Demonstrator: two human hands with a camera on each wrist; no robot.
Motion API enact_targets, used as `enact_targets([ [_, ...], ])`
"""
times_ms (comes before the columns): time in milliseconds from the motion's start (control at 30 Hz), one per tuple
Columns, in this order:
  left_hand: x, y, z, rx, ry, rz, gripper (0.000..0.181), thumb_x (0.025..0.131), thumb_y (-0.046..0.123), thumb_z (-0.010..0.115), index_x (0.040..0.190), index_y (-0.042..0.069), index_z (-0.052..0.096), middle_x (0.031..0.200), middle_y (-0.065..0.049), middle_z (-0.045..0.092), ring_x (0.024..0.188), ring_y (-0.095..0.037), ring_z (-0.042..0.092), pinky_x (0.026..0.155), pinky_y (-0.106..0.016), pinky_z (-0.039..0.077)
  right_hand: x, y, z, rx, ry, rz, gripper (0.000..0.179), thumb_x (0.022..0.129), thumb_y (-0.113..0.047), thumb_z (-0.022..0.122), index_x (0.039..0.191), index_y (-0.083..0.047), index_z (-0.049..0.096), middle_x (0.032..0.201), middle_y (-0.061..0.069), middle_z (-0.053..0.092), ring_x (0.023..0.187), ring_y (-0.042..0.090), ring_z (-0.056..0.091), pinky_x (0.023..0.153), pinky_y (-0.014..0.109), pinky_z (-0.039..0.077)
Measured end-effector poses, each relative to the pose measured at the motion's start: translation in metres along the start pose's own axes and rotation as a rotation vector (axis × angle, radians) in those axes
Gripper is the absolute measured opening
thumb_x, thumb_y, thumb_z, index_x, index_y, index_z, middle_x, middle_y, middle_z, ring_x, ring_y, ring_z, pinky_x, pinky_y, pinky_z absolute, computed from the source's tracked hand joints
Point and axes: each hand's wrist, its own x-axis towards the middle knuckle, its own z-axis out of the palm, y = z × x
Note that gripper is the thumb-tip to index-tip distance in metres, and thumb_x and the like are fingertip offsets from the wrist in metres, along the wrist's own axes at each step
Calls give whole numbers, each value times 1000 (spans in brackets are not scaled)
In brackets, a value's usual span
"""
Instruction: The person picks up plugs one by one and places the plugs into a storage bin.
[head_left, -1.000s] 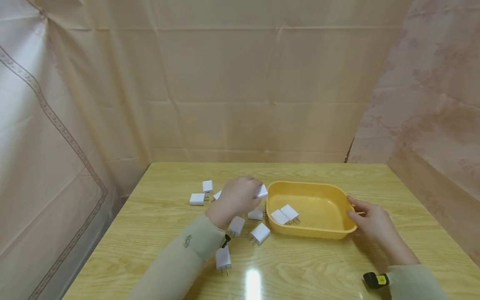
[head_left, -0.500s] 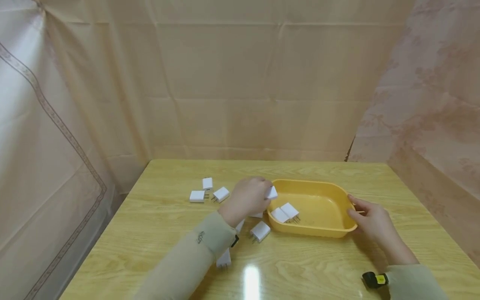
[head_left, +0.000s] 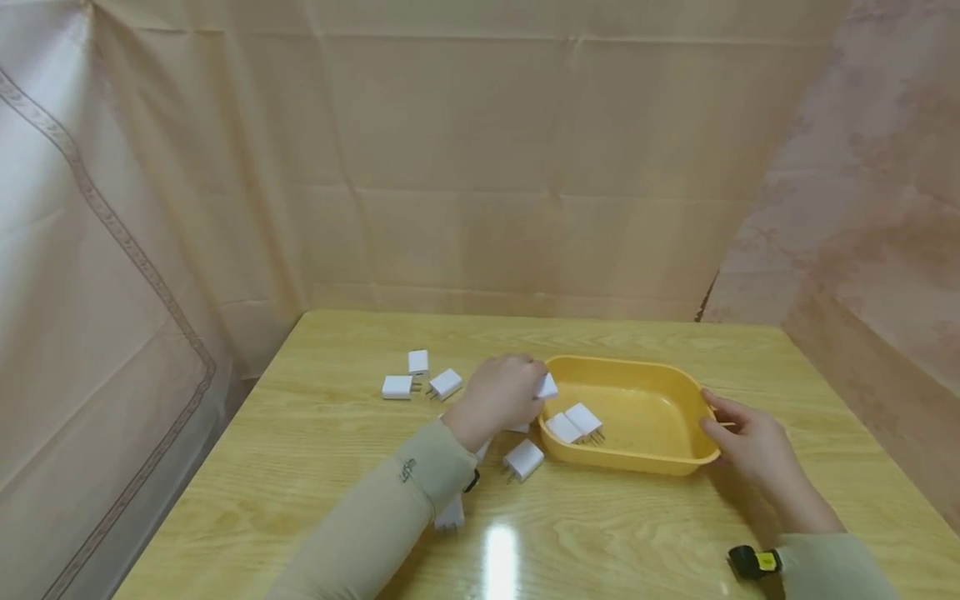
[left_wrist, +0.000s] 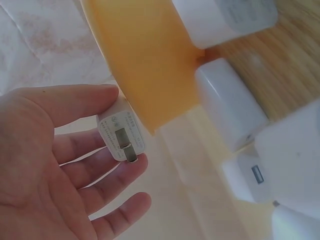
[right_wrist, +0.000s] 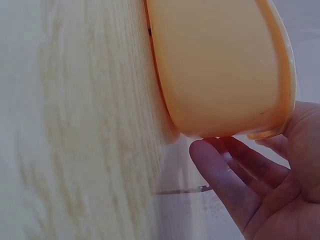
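Note:
My left hand [head_left: 498,396] holds a white USB charger plug [head_left: 547,387] at the left rim of a yellow plastic basin [head_left: 637,460]. In the left wrist view, thumb and fingers pinch this charger [left_wrist: 111,127], its metal prongs facing the camera. Two white chargers [head_left: 582,418] lie side by side in the basin's left front corner. At the basin's right end, my right hand [head_left: 757,450] grips the rim with thumb and fingers. The right wrist view has that hand [right_wrist: 270,190] against the end wall of the basin [right_wrist: 220,75].
Left of the basin, several more chargers lie scattered on the wooden table [head_left: 300,467], among them one charger [head_left: 397,387] at the far left and another [head_left: 523,460] near the basin's front. My left forearm partly covers some. Cloth curtains [head_left: 450,167] enclose the table.
My left hand has moved right with the charger, from beside the basin to its left rim, and has barely moved over the last half second. My right hand has stayed on the basin.

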Motion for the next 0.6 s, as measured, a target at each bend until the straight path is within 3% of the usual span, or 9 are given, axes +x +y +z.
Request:
enact_targets([
  [400,17,14,-2,-7,-20,35,17,93,29,70,104,15,72,92,4,65,77,-12,57,63,-31,50,1,0,-2,3,-11,5,58,104,-24,60,151,5,41,119,34,62,90,27,67,62,33,60],
  [600,26,24,-1,24,-40,23,15,93,28,69,103,17,71,93,5,66,76,-13,58,62,-32,50,0,0,-1,-3,-18,6,58,104,-23,60,151,5,41,120,34,61,90,28,67,62,33,60],
])
